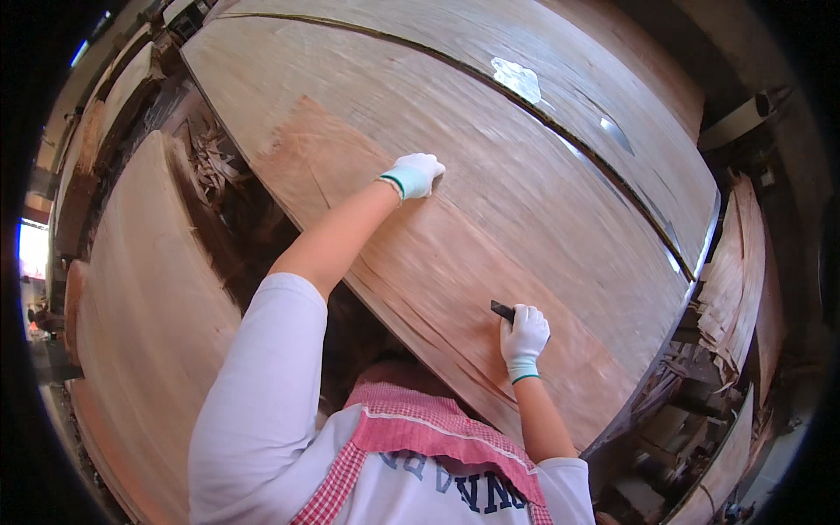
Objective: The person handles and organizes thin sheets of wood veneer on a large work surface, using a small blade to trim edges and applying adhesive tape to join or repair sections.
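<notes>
The veneer sheet [455,219] is the reference item: a wide, reddish-brown wood sheet lying flat on the stack of sheets [612,79] and running diagonally from upper left to lower right.

Left hand [414,174]: white glove, arm extended. It rests on the upper face of the veneer sheet, near the sheet's middle. The fingers are curled loosely against the wood; no object is enclosed in this hand.

Right hand [523,337]: white glove. It is clenched around a small dark tool [502,310]. The tool projects from the top of the fist, up and to the left, and its tip meets the veneer sheet near the sheet's lower right end. The tool's type cannot be determined.

A pale patch [516,79] lies on the stack beyond the veneer sheet's far edge. Wood scraps [210,162] lie off the sheet's left edge.
</notes>
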`<state>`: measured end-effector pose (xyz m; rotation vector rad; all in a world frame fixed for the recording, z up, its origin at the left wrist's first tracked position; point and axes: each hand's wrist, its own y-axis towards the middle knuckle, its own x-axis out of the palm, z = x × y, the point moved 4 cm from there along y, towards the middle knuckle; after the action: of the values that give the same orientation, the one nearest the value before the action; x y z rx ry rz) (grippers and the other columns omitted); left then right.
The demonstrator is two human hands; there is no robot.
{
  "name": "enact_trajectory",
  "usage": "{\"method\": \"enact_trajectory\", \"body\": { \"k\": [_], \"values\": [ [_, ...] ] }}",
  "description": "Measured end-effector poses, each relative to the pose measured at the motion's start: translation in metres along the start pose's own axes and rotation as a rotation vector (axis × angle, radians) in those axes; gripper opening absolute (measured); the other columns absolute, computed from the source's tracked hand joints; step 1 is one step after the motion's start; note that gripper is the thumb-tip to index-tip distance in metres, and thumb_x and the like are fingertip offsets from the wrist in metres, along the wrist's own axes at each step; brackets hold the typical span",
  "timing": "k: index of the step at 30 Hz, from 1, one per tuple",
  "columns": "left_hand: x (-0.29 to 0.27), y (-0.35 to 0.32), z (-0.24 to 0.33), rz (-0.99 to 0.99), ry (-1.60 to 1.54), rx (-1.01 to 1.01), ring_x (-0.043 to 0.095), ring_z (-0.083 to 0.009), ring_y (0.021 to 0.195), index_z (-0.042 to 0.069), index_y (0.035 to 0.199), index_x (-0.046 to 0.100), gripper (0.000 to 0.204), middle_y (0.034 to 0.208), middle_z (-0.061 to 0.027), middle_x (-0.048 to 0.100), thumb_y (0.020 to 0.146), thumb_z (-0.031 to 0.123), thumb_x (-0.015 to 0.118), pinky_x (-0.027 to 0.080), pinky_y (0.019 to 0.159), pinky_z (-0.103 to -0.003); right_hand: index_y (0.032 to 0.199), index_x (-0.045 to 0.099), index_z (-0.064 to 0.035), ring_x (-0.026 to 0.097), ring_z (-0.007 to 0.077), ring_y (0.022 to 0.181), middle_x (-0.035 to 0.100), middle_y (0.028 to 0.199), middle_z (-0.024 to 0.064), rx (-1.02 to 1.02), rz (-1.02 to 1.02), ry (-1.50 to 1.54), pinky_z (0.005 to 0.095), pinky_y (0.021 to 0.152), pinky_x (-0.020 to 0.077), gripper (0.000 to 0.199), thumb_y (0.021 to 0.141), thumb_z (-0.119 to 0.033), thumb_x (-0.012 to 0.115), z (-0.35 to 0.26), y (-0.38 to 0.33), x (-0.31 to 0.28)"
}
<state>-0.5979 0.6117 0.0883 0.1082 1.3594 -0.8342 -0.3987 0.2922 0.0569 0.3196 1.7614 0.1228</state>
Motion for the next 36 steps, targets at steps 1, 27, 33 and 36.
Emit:
{"method": "enact_trajectory", "body": {
  "k": [1,27,33,36],
  "values": [
    [-0.001,0.006,0.000,-0.060,0.051,-0.001,0.060,-0.0287,0.102,0.012,0.095,0.064,0.021,0.105,-0.0086,0.062,0.076,0.009,0.072,0.050,0.087,-0.039,0.087,0.056,-0.0109,0.056,0.0284,0.074,0.057,0.080,0.0079,0.003,-0.001,-0.003,0.0416,0.064,0.0418,0.026,0.070,-0.020,0.073,-0.002,0.001,0.000],
    [0.234,-0.671,-0.420,1.087,-0.464,-1.894,0.065,-0.0280,0.090,-0.002,0.105,0.063,0.033,0.102,-0.0165,0.067,0.082,0.021,0.066,0.054,0.075,-0.041,0.085,0.054,-0.0094,0.056,0.0306,0.075,0.056,0.080,0.0095,0.028,0.036,0.014,0.0432,0.066,0.0423,0.024,0.069,-0.015,0.071,-0.008,-0.002,-0.005],
    [0.227,-0.699,-0.397,1.431,-0.408,-1.765,0.067,-0.0328,0.086,-0.002,0.096,0.063,0.025,0.093,-0.0183,0.069,0.077,0.014,0.067,0.052,0.074,-0.043,0.083,0.054,-0.0087,0.055,0.0327,0.074,0.055,0.078,0.0111,-0.001,0.056,0.018,0.0449,0.065,0.0417,0.020,0.071,-0.014,0.069,-0.018,-0.003,-0.005],
    [0.162,-0.662,-0.425,1.324,-0.338,-1.416,0.064,-0.0338,0.078,-0.001,0.090,0.060,0.021,0.084,-0.0174,0.067,0.077,0.013,0.069,0.050,0.072,-0.043,0.084,0.054,-0.0096,0.056,0.0317,0.075,0.056,0.079,0.0100,0.004,0.047,-0.020,0.0431,0.065,0.0420,0.022,0.069,-0.014,0.070,-0.024,-0.004,-0.001]
  ]
}}
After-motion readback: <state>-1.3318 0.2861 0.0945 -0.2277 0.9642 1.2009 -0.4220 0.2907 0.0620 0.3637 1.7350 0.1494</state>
